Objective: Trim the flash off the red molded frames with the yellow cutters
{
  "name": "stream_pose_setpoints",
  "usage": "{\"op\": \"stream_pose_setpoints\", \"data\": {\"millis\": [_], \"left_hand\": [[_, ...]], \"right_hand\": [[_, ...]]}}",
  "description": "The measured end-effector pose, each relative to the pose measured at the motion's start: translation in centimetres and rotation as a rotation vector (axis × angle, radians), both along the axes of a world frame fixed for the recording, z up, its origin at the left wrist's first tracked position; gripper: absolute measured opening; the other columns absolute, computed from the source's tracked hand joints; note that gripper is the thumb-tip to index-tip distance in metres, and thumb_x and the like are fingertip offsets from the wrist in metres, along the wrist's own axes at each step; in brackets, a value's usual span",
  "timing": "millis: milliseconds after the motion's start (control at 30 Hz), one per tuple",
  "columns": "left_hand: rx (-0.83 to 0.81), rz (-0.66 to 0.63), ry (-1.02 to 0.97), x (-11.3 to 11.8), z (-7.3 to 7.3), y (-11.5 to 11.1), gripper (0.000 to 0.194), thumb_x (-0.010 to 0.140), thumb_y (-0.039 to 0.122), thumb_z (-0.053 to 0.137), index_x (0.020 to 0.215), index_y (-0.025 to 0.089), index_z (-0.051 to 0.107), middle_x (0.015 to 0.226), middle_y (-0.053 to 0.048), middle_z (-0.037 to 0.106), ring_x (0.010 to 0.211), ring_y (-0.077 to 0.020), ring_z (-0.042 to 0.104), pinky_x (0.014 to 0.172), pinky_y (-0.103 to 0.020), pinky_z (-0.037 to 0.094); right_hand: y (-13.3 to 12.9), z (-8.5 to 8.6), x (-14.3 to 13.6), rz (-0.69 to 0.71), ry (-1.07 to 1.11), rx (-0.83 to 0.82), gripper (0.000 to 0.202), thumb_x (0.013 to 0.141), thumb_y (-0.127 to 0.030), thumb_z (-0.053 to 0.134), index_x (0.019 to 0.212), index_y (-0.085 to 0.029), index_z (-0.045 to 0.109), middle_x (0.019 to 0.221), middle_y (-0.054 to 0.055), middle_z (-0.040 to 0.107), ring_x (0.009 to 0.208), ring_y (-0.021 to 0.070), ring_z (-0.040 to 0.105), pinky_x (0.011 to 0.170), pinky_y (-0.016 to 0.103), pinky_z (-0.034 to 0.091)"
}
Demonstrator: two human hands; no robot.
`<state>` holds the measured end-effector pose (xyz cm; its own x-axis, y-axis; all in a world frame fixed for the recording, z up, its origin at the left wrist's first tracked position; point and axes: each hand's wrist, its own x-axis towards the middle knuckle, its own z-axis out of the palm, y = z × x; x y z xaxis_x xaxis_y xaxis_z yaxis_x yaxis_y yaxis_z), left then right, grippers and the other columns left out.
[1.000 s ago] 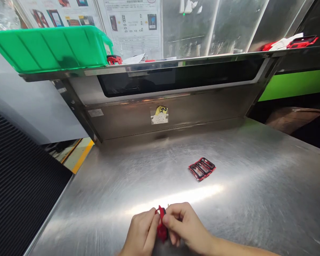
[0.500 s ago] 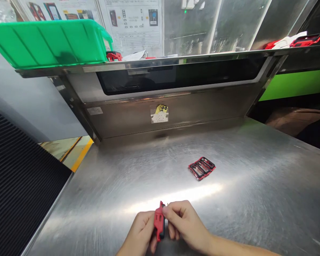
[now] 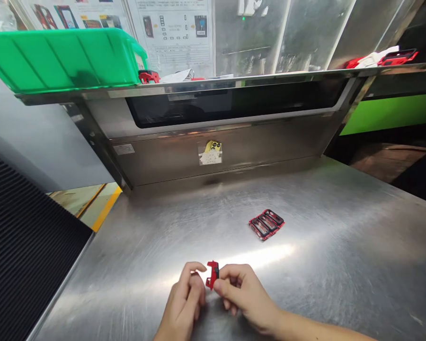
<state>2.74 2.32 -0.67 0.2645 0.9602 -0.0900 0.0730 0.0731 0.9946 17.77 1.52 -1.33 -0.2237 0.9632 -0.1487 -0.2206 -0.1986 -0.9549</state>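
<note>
In the head view, a small red-and-black phone case [image 3: 213,275] is seen nearly edge-on above the near part of the metal table [image 3: 145,246]. My right hand [image 3: 246,294] pinches its right side between thumb and fingers. Just left of it is my left hand [image 3: 185,298], with the index finger bent towards the case and apart from the thumb. A narrow gap seems to separate these fingers from the case. Farther back on the table lie three red-and-black frames [image 3: 266,224], side by side.
A metal shelf [image 3: 241,81] spans the back, carrying a green bin [image 3: 64,61] at left and red parts [image 3: 397,57] at right. Below it, a bag with a yellow piece [image 3: 210,153] is on the back panel. A black ribbed surface [image 3: 24,246] borders the left.
My left hand has loosened from the phone case and moved slightly left. The case has turned and risen a little in my right hand. The view has shifted slightly.
</note>
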Motion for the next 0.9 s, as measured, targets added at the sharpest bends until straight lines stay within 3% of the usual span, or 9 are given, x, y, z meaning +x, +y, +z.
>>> {"op": "stream_pose_setpoints", "data": {"millis": [133,300,400,467,600,700,900], "left_hand": [[0.042,-0.066,0.032,0.2,0.0,-0.3,0.045,0.077,0.065,0.057,0.074,0.020,0.059,0.048,0.006,0.043,0.043,-0.0100,0.034,0.044,-0.023,0.023],[-0.113,0.051,-0.092,0.0,0.1,0.4,0.054,0.074,0.071,0.055,0.063,0.018,0.051,0.042,0.010,0.030,0.043,-0.0071,0.020,0.045,-0.021,0.018],[-0.214,0.028,-0.182,-0.1,0.5,0.6,0.054,0.073,0.070,0.057,0.064,0.018,0.050,0.040,0.011,0.026,0.043,-0.0066,0.014,0.043,-0.019,0.014],[-0.275,-0.005,-0.231,-0.1,0.5,0.6,0.052,0.074,0.069,0.058,0.065,0.018,0.049,0.040,0.012,0.026,0.042,-0.0060,0.012,0.042,-0.019,0.012],[-0.365,-0.062,-0.311,0.2,-0.3,0.8,0.052,0.071,0.069,0.061,0.071,0.018,0.053,0.034,0.013,0.027,0.036,-0.0044,0.010,0.037,-0.018,0.010],[-0.405,-0.085,-0.345,0.3,-0.7,1.0,0.057,0.064,0.074,0.063,0.066,0.018,0.052,0.029,0.014,0.025,0.030,-0.0031,0.011,0.034,-0.018,0.010],[-0.443,-0.060,-0.328,0.1,0.0,1.0,0.057,0.060,0.072,0.068,0.068,0.017,0.055,0.030,0.013,0.029,0.031,-0.0025,0.014,0.035,-0.016,0.013]], "right_hand": [[0.2,-0.3,-0.1,0.029,0.128,-0.115,0.060,0.062,-0.070,0.073,0.064,-0.012,0.058,0.045,-0.003,0.050,0.032,0.0039,0.035,0.034,0.016,0.022],[0.3,-0.3,0.0,-0.091,0.079,-0.120,0.064,0.065,-0.074,0.067,0.072,-0.010,0.062,0.045,-0.002,0.052,0.032,0.0059,0.040,0.035,0.016,0.025],[0.5,-0.4,0.0,-0.161,0.037,-0.094,0.063,0.066,-0.073,0.067,0.078,-0.013,0.058,0.043,-0.005,0.051,0.031,0.0064,0.040,0.035,0.015,0.025],[0.6,-0.6,-0.1,-0.098,0.038,-0.087,0.064,0.067,-0.075,0.064,0.083,-0.014,0.057,0.044,-0.005,0.052,0.031,0.0068,0.040,0.035,0.015,0.025],[0.5,-1.1,-0.5,0.106,0.036,-0.103,0.068,0.069,-0.082,0.051,0.074,-0.015,0.053,0.047,-0.002,0.054,0.032,0.0072,0.042,0.034,0.016,0.027],[0.4,-1.4,-0.6,0.142,0.030,-0.103,0.069,0.069,-0.084,0.049,0.074,-0.015,0.052,0.047,-0.002,0.054,0.031,0.0068,0.041,0.033,0.015,0.028],[0.5,-1.4,-0.5,0.152,0.047,-0.122,0.068,0.067,-0.083,0.050,0.074,-0.016,0.051,0.045,-0.003,0.053,0.031,0.0069,0.041,0.033,0.015,0.028]]}}
